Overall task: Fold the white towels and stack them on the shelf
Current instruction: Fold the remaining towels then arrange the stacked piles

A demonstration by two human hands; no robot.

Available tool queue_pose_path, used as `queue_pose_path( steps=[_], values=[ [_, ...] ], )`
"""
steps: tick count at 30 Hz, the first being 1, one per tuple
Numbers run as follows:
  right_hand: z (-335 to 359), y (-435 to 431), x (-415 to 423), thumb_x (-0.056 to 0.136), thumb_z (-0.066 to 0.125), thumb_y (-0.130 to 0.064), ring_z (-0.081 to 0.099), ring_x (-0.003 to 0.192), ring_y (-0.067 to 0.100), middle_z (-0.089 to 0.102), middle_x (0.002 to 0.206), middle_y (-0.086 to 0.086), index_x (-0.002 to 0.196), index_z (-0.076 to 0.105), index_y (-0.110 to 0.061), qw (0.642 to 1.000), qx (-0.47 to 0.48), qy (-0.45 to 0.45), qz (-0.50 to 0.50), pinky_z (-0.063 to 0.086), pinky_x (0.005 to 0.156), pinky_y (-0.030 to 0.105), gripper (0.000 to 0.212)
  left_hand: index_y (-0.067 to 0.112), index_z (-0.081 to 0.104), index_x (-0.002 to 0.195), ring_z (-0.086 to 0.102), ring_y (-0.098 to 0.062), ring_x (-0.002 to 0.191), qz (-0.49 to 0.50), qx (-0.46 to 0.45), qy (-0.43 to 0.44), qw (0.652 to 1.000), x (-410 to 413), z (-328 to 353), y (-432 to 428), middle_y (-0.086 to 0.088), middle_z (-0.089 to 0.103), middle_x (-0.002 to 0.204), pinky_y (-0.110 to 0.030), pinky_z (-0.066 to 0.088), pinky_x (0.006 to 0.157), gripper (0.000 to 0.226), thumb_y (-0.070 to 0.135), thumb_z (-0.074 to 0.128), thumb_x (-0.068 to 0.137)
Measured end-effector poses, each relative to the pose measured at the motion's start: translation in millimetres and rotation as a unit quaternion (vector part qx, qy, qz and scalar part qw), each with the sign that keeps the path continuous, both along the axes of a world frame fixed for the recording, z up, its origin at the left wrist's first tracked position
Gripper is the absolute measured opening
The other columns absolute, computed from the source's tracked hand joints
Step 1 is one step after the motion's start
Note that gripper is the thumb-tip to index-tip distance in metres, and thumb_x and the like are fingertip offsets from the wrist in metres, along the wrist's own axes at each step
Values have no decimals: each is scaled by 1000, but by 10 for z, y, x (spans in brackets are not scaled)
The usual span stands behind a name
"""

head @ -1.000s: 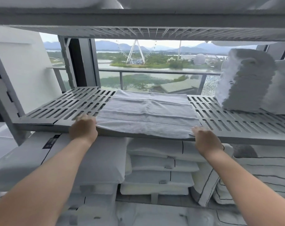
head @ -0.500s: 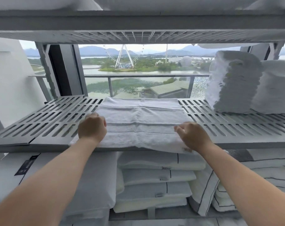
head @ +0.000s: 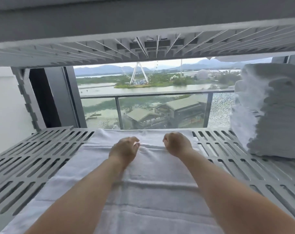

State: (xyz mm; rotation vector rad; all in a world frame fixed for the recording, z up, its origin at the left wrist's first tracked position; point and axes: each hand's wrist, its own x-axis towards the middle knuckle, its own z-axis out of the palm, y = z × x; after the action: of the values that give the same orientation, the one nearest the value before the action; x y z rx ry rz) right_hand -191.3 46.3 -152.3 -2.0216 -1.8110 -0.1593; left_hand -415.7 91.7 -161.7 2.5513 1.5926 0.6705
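I have both arms extended forward over the white towel [head: 143,186], which lies flat along the centre of the grey slatted shelf [head: 33,162], running from the near edge to the far edge. Several horizontal fold lines or woven bands cross the towel. My left hand [head: 124,149] rests on the towel near its far end, knuckles up, fingers curled downward; the cloth is bunched into a small ridge at the fingertips, but I cannot tell whether the grip is clamped on the fabric or only pressing on it. My right hand [head: 177,144] sits just beside the left, apart from it, also curled into a loose fist on the towel; its grip is likewise hidden under the hand, so I cannot tell its state. A stack of folded white towels [head: 268,112] stands on the same shelf at the right, well apart from the flat towel and reaching almost to the upper shelf [head: 143,46], whose ribbed underside fills the top of the view. Behind the shelf, a glass balcony railing [head: 160,96] is visible, with water, low buildings, a Ferris wheel [head: 138,73] and hills beyond it. A dark window frame [head: 47,98] stands at the left rear.
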Motion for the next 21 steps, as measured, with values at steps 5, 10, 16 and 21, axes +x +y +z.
queue_pose_path(
  steps=[5,10,16,21],
  values=[
    [80,581,91,95,45,-9,65,100,30,66,110,10,105,71,-12,1000,9,-12,-26,57,81,36,28,22,44,148,40,-23,140,62,-75,66,993,5,-21,536,-4,45,153,-39,31,115,54,52,37,102],
    [35,948,173,91,38,-3,60,111,31,57,122,8,125,61,-16,999,-9,-16,-28,50,89,38,42,22,42,150,35,-21,144,74,-93,71,990,73,-63,950,-3,39,158,-38,26,119,58,54,36,101],
    [-203,1137,287,94,28,-3,52,130,23,51,146,2,147,43,-22,999,-43,-6,-29,45,104,37,58,25,50,140,42,-25,134,132,-58,83,986,150,-2,1284,-3,46,146,-41,40,107,45,45,41,100],
    [-272,1153,281,93,31,-3,57,121,24,51,140,4,143,43,-19,999,-19,-3,-33,49,95,36,54,30,28,156,39,-29,138,138,-63,164,975,111,17,1465,-3,38,156,-41,41,105,62,7,28,98]
  ],
)
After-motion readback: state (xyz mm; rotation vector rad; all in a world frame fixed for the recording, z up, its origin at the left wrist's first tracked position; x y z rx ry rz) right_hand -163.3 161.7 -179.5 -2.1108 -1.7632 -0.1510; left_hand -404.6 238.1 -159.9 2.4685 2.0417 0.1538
